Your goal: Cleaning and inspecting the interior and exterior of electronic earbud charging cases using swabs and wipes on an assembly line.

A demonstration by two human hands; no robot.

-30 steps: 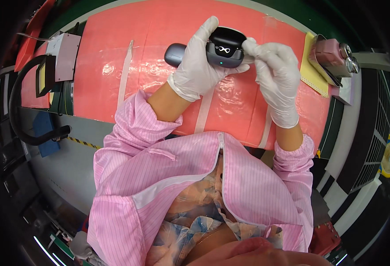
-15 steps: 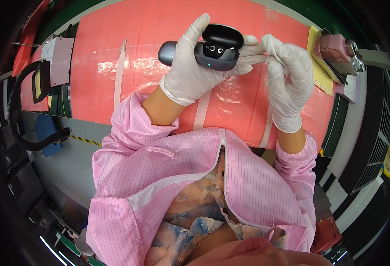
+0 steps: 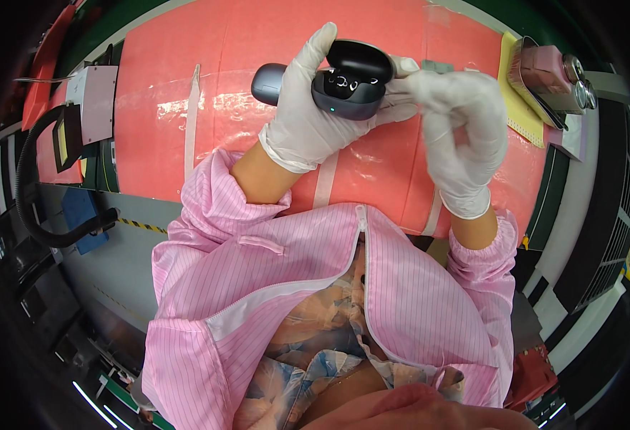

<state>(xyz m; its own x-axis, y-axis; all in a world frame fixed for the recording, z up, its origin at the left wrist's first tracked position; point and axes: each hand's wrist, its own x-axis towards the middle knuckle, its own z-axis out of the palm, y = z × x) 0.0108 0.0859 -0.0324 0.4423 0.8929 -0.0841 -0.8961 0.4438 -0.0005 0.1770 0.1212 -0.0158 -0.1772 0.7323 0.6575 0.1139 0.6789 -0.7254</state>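
In my left hand (image 3: 308, 115), gloved in white, sits a dark grey earbud charging case (image 3: 347, 100) with its black lid (image 3: 361, 59) raised. A small green light glows on its front, and shiny ring-like marks show inside. A second dark, rounded piece (image 3: 266, 84) shows beside my left thumb; whether it is held or lies on the table I cannot tell. My right hand (image 3: 465, 129), also gloved, is at the right of the case, thumb and fingers drawn together. Its fingertips are blurred, so anything between them cannot be made out.
A pink mat (image 3: 164, 143) covers the table. At the right edge stand a tray holding a pink bottle (image 3: 544, 68) and metal-capped containers, beside a yellow notepad (image 3: 526, 129). A white box (image 3: 100, 100) and a black flexible hose (image 3: 25, 179) are at the left. A greyish patch (image 3: 436, 66) shows behind my right hand.
My right fingers have shifted slightly left and down, and are now smeared by motion. The case in my left hand has tilted a little, its lid still raised.
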